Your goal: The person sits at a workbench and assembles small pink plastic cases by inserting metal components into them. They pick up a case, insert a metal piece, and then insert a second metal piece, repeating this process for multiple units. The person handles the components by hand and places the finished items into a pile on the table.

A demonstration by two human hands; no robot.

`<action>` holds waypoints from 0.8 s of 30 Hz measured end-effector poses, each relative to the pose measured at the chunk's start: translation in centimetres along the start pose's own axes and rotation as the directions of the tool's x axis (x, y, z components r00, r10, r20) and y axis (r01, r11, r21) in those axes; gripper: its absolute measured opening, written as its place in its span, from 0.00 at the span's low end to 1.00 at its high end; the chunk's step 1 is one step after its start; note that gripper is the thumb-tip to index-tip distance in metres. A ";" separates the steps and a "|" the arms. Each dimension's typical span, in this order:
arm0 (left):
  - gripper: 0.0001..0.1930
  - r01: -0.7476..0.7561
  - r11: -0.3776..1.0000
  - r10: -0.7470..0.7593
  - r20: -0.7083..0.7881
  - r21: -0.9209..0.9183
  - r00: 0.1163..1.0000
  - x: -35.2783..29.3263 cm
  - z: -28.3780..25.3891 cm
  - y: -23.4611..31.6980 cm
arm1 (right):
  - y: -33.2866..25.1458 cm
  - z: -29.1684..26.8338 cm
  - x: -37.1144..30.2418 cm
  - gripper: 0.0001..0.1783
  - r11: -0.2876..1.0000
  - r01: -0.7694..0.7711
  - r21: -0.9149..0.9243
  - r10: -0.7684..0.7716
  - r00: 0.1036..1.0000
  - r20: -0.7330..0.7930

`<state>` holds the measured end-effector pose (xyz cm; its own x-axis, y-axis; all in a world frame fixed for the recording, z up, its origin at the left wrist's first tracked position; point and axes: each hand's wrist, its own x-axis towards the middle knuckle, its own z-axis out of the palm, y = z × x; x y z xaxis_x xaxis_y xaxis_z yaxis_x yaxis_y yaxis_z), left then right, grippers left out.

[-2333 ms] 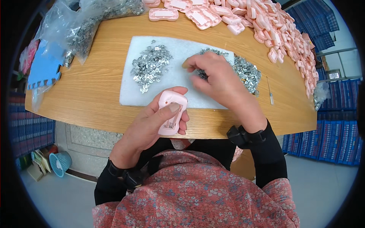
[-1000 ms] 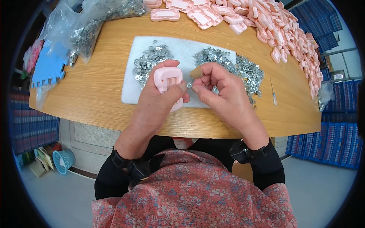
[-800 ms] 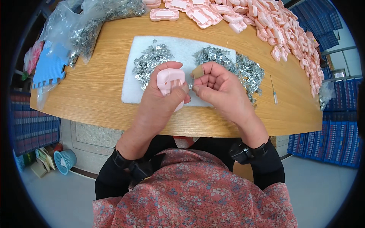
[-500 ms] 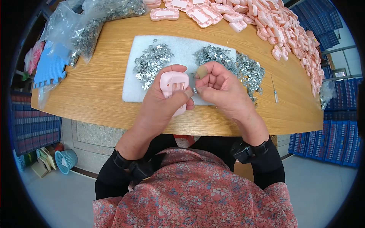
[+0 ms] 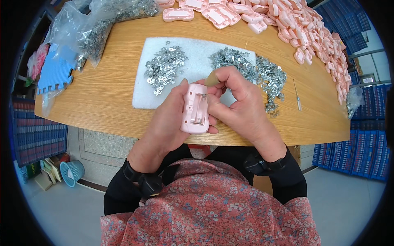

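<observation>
My left hand [image 5: 166,112] is closed around a pink plastic battery housing [image 5: 189,123], its long battery slot facing up. Small metal contacts show at both ends of that slot. At the housing's upper right edge, my right hand [image 5: 236,96] has thumb and fingers pinched together; whatever is between them is hidden. A tan finger cot [image 5: 212,79] covers one right fingertip. Beyond the hands lies a white foam sheet [image 5: 197,53] bearing a left pile of small metal contact plates [image 5: 164,67] and a right pile of metal contacts [image 5: 234,59].
More metal contacts [image 5: 271,78] spill onto the wooden table [image 5: 98,108] beside a thin screwdriver [image 5: 297,98]. Pink housings [image 5: 303,37] are heaped at the far right. Clear bags of metal parts [image 5: 96,39] and a blue foam mat [image 5: 55,71] occupy the far left.
The pink housing has turned so its battery slot faces up, and my left thumb has moved off the slot. My right hand has come in against the housing's edge.
</observation>
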<state>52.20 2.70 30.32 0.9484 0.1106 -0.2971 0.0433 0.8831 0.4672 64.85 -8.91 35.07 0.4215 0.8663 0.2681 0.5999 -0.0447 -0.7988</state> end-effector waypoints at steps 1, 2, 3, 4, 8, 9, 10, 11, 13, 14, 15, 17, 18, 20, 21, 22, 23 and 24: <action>0.30 0.006 1.000 -0.007 0.013 0.011 1.000 0.0 0.0 0.0 | 0.0 0.0 0.0 0.14 1.000 0.009 -0.026 -0.009 1.000 -0.003; 0.30 0.006 1.000 -0.006 0.001 0.021 1.000 0.0 0.1 -0.1 | 0.0 0.0 -0.1 0.13 0.998 0.018 -0.052 -0.018 1.000 -0.006; 0.29 0.006 1.000 -0.006 -0.012 0.031 1.000 -0.1 0.3 -0.1 | 0.0 0.0 -0.1 0.13 0.998 0.013 -0.058 -0.012 1.000 0.005; 0.29 0.006 0.999 -0.005 -0.025 0.040 1.000 -0.1 0.5 -0.1 | -0.2 0.1 -0.1 0.13 0.998 0.007 -0.063 -0.006 1.000 0.017; 0.29 0.022 0.994 -0.013 -0.082 0.105 0.997 0.3 1.1 -0.5 | 0.7 0.5 -0.1 0.12 0.949 0.202 -0.241 -0.207 0.978 0.003; 0.29 0.011 0.993 -0.001 -0.087 0.114 0.996 0.5 1.0 -0.7 | 0.7 0.7 -0.1 0.12 0.942 0.210 -0.261 -0.219 0.976 -0.003; 0.28 0.000 0.992 0.011 -0.091 0.124 0.996 0.6 0.9 -0.8 | 0.6 0.7 -0.2 0.12 0.935 0.218 -0.280 -0.230 0.973 -0.010; 0.28 0.000 0.992 0.011 -0.085 0.125 0.996 0.7 0.8 -0.8 | 0.5 0.8 -0.3 0.12 0.927 0.226 -0.300 -0.242 0.970 -0.016; 0.28 0.000 0.992 0.010 -0.072 0.126 0.997 0.7 0.7 -0.8 | 0.4 0.7 -0.4 0.12 0.942 0.161 -0.296 -0.171 0.985 -0.008; 0.28 0.004 0.991 0.009 -0.099 0.135 0.995 0.8 0.8 -0.9 | 0.4 0.7 -0.4 0.12 0.947 0.128 -0.294 -0.135 0.991 -0.004; 0.28 0.009 0.989 0.009 -0.125 0.145 0.992 0.8 1.0 -0.9 | 0.4 0.7 -0.4 0.12 0.932 0.159 -0.326 -0.168 0.986 0.000; 0.28 0.012 0.988 0.011 -0.146 0.156 0.989 0.8 1.2 -0.9 | 0.3 0.7 -0.5 0.12 0.895 0.219 -0.389 -0.233 0.972 0.013; 0.28 0.009 0.988 0.013 -0.142 0.156 0.990 0.9 1.1 -1.0 | 0.2 0.6 -0.5 0.12 0.883 0.234 -0.407 -0.240 0.970 0.036; 0.28 0.019 0.990 -0.002 -0.122 0.139 0.993 1.0 0.8 -1.0 | -0.1 0.2 -0.5 0.12 0.857 0.263 -0.442 -0.253 0.964 0.083; 0.28 0.031 0.992 -0.019 -0.103 0.123 0.995 1.0 0.5 -1.0 | 0.1 0.1 -0.6 0.13 0.881 0.220 -0.419 -0.212 0.975 0.066; 0.28 0.044 0.993 -0.035 -0.084 0.107 0.996 1.0 0.4 -1.0 | 0.5 0.0 -0.7 0.14 0.902 0.176 -0.394 -0.170 0.984 0.050; 0.28 0.047 0.993 -0.037 -0.086 0.107 0.996 1.1 0.3 -1.0 | 0.7 -0.2 -0.8 0.14 0.921 0.131 -0.368 -0.127 0.991 0.036; 0.28 0.047 0.993 -0.038 -0.092 0.104 0.995 1.2 0.2 -1.0 | 0.7 -0.5 -0.8 0.14 0.931 0.105 -0.349 -0.104 0.994 0.023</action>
<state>53.33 1.88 29.67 0.9132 0.1189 -0.3898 0.1205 0.8349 0.5370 65.30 -9.84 34.57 0.3416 0.8773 0.3372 0.8403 -0.1244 -0.5276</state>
